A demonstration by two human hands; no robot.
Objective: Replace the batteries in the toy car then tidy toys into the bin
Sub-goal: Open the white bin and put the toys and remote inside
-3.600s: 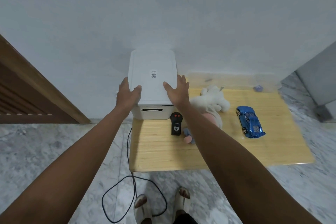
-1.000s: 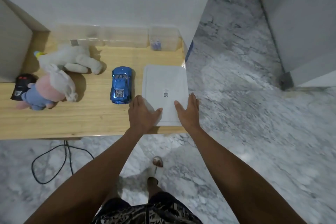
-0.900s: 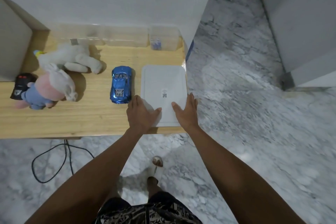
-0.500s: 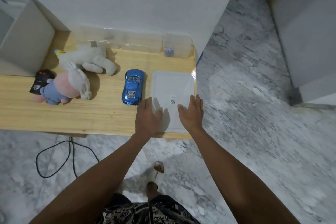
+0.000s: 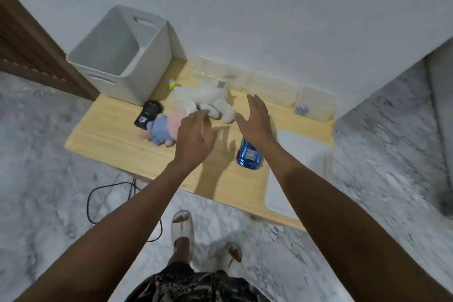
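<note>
From the head camera, you are looking down at a low wooden table (image 5: 117,140) set against a pale wall, with marbled floor around it. Your left hand (image 5: 195,138) hangs above the middle of the table with its fingers straight and spread, holding nothing; its fingertips lie over the edge of the pink and blue plush toy (image 5: 160,130). Your right hand (image 5: 255,121) is raised beside it, palm turned inward, fingers straight and slightly apart, also holding nothing.

The blue toy car (image 5: 248,158) sits on the table just below your right wrist, which hides its far end. To its right the white lid (image 5: 302,152) lies flat near the table's right edge, your right forearm crossing its near part.

The grey bin (image 5: 147,61) stands at the far left corner of the table, open at the top, with a slot handle in each visible end wall. Just in front of it lies the black remote control (image 5: 148,114), touching the pink and blue plush toy. The white plush toy (image 5: 208,99) lies behind that, close to the wall, between the bin and your right hand.

Clear plastic boxes (image 5: 316,105) line the wall at the far right of the table; a small blue item shows in one, too blurred to name. A black cable (image 5: 107,187) loops on the floor below the table's near left edge, and your sandalled feet (image 5: 182,227) show beneath.
</note>
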